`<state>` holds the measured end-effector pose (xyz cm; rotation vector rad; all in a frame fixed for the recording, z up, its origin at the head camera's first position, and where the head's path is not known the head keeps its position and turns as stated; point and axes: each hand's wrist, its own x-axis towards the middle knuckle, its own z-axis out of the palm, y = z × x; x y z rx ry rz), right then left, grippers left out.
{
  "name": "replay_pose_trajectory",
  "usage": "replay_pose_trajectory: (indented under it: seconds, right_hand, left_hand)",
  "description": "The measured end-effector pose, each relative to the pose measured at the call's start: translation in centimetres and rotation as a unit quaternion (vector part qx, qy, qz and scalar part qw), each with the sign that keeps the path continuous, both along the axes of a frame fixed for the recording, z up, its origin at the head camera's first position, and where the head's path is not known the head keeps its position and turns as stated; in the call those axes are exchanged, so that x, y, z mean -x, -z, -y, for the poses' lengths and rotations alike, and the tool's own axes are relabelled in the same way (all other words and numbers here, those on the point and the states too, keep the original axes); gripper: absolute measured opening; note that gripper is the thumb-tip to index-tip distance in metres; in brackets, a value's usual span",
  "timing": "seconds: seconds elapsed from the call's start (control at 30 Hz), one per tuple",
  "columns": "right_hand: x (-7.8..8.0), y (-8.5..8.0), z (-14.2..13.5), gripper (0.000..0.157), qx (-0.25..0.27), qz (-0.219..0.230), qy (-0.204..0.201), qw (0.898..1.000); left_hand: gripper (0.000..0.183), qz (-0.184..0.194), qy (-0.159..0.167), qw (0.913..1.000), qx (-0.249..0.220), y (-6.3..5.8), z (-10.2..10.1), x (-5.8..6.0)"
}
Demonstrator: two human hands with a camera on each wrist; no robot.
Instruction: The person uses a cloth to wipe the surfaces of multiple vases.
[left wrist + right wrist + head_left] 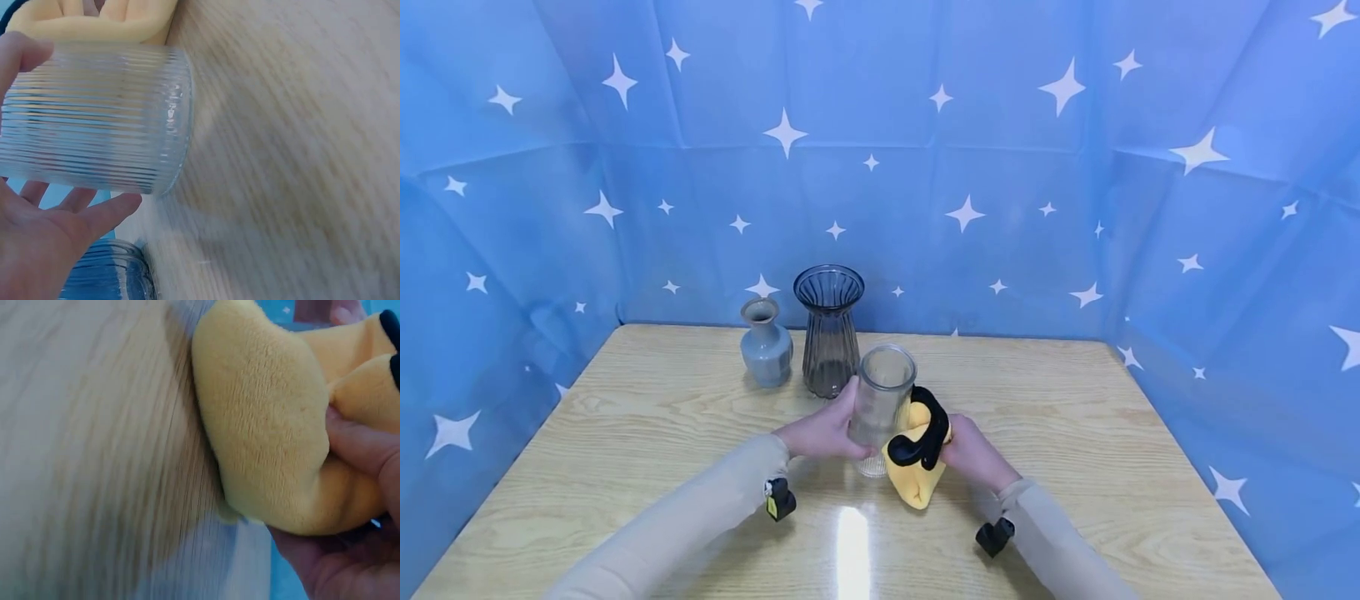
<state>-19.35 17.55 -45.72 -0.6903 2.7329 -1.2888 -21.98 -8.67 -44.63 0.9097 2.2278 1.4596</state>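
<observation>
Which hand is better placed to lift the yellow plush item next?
Probably the right hand: it grips the yellow plush item. The left hand holds the clear ribbed vase, so it would likely need to let go first.

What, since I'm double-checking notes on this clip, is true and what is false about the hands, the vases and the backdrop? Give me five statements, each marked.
1. The left hand holds the clear vase. True.
2. The right hand holds nothing. False: it grips the plush.
3. In the head view, the blue vase stands left of the dark vase. True.
4. The dark vase lies on its side. False: it stands upright.
5. The backdrop has white stars on it. True.
</observation>
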Motion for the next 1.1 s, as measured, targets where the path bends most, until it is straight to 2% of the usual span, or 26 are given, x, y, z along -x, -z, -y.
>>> replay_pose_trajectory:
  seconds: [0.1,0.2,0.37,0.43,0.5,0.6,0.73,0.83,0.87,0.97,1.1]
  right_hand:
    - [-0.2,-0.2,0.1,0.019,-0.007,-0.021,-0.001,1.000]
    - [-0.6,-0.6,0.1,0.015,0.005,-0.035,0.002,0.999]
    - [-1.0,-2.1,0.2,0.011,0.055,-0.038,0.018,0.998]
    - [-1.1,-2.9,0.3,0.012,0.080,-0.037,0.026,0.996]
    - [-1.0,-3.5,0.4,0.012,0.106,-0.048,0.032,0.993]
    - [-0.9,-4.3,0.6,0.013,0.163,-0.070,0.037,0.983]
    - [-0.6,-5.0,1.0,0.019,0.248,-0.132,0.025,0.959]
    - [-0.5,-5.6,1.2,0.033,0.290,-0.172,0.010,0.941]
    - [-0.4,-5.7,1.2,0.039,0.297,-0.179,0.008,0.938]
    - [-0.5,-5.9,1.3,0.052,0.315,-0.172,-0.009,0.933]
    - [-0.8,-5.4,1.2,0.046,0.320,-0.131,-0.019,0.938]
  left_hand:
    - [0.120,0.014,0.005,0.9998,0.016,-0.2,0.1,0.0]
    - [0.121,0.017,0.013,0.9996,0.021,-0.3,0.0,0.1]
    - [0.099,0.015,0.026,0.9996,0.001,-0.2,-0.1,0.3]
    - [0.100,0.021,0.027,0.9994,0.001,-0.3,-0.1,0.3]
    - [0.109,0.025,0.025,0.9993,0.012,-0.3,-0.1,0.3]
    - [0.123,0.021,0.019,0.9991,0.032,-0.5,0.0,0.2]
    - [0.127,0.018,0.025,0.9988,0.037,-0.6,-0.1,0.4]
    - [0.125,0.033,0.039,0.9981,0.033,-0.6,-0.2,0.6]
    - [0.124,0.039,0.043,0.9977,0.034,-0.6,-0.2,0.6]
    - [0.121,0.055,0.053,0.9966,0.032,-0.7,0.0,0.6]
    - [0.117,0.072,0.076,0.9942,0.022,-1.1,0.3,0.9]
